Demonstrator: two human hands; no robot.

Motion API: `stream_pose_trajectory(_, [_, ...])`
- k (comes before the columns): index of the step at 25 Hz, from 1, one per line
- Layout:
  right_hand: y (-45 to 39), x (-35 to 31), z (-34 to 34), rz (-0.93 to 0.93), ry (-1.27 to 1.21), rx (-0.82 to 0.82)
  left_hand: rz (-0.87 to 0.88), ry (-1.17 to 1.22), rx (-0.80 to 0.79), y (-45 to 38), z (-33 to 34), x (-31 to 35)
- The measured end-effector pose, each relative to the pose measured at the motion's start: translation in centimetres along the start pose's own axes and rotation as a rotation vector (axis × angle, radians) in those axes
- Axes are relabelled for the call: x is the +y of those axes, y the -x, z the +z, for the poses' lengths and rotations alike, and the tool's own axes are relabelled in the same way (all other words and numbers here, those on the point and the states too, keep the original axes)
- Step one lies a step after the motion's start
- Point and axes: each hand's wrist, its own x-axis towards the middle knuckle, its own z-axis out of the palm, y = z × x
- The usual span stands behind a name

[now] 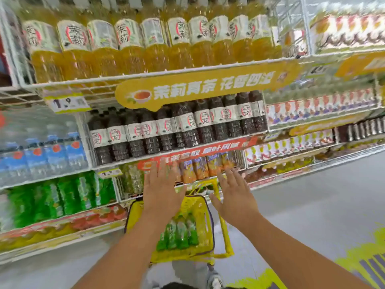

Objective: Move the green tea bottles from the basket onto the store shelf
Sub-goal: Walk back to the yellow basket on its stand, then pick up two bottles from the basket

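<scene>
Both hands are held out flat above the basket, fingers straight and spread, nothing grasped: the left hand (pixel 161 191) hangs over the basket's far left part, the right hand (pixel 233 195) over its far right corner, beside the raised yellow handle (pixel 224 224). No contact with any bottle is seen. The green tea bottles (pixel 179 231), at least three and lying side by side, are found in the yellow basket (pixel 205 238), below and nearer the body than both palms, between the two forearms. The basket appears to stand on the grey floor (pixel 302 205) in front of the store shelf (pixel 62 217). A row of green-wrapped bottles (pixel 60 199) is noted on a lower tier to the left, the likely destination, judged only from the matching colour. Risks are assessed as follows: a bottle lying flat may be seized at its smooth middle and slip; the raised handle may be caught by the right wrist on the reach down, tipping the basket; a bottle pushed in hastily may topple its neighbours. The picture is blurred, so label detail cannot be confirmed.
</scene>
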Motion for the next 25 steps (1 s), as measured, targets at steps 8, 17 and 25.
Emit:
stream_pose_trajectory(8, [-3.9,0.5,12.2,-0.209,0.035,-0.223,-0.189,-0.055,-0.229,1.9,11.9,-2.9])
stream_pose_trajectory(17, [-5.5,-1.5,33.0,-0.215,0.006,-0.426,-0.269,-0.002,-0.409,4.3,33.2,-8.0])
stream_pose_trajectory(25, [-8.1,-3.4,47.9,-0.152,-0.068,-0.527,-0.454,0.139,-0.537,5.4,46.9,-11.3])
